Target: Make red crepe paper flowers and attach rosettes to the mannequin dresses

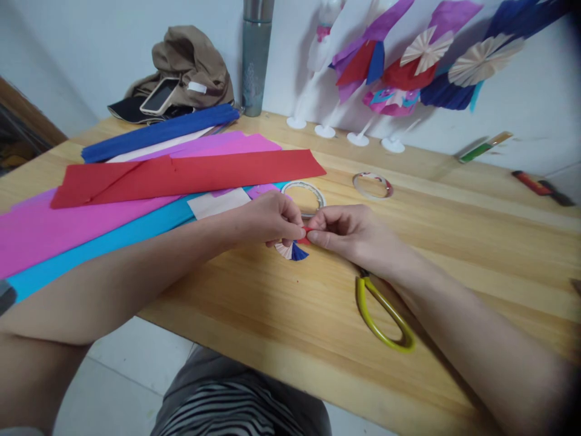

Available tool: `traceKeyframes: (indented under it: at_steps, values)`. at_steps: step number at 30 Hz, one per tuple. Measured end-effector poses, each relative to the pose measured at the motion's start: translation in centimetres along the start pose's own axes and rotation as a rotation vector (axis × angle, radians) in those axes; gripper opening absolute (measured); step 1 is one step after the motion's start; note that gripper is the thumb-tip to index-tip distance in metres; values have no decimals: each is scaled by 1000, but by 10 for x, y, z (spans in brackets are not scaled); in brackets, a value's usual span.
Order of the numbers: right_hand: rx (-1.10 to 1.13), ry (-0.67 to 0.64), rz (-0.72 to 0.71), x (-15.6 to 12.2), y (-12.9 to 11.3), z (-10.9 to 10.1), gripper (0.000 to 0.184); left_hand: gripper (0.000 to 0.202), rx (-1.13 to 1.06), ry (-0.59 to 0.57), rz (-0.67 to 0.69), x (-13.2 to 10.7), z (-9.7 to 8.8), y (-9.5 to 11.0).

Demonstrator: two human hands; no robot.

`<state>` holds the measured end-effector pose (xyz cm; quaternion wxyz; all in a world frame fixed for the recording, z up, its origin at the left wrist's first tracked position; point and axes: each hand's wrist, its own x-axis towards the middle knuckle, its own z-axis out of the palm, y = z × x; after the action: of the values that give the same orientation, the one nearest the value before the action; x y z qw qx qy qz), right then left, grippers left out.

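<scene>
Inward from the near edge of the table [254,303], the left hand [275,219] and right hand [351,233] pinch a small red piece [307,230] between them. Beside it, pale pleats [284,250] and blue pleats [299,252] already fan out; the red seems unfinished.

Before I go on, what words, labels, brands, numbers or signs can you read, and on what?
No text can be read.
White rectangular label on the crumpled brown cloth: too small and blurred to read.
Tall grey-green bottle: pale pattern, too faint to tell whether it is writing.
Red and white tape ring: any print is too small to read.
Small pleated pale-pink and blue paper fan: no lettering visible.
</scene>
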<state>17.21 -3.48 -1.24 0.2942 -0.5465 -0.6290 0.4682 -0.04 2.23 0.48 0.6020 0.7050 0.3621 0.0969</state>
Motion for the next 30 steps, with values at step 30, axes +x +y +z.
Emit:
traceKeyframes:
  at_steps: [30]
  values:
    - [-480, 103, -4, 1, 9, 20, 14, 32, 485, 30, 55, 6, -2, -17]
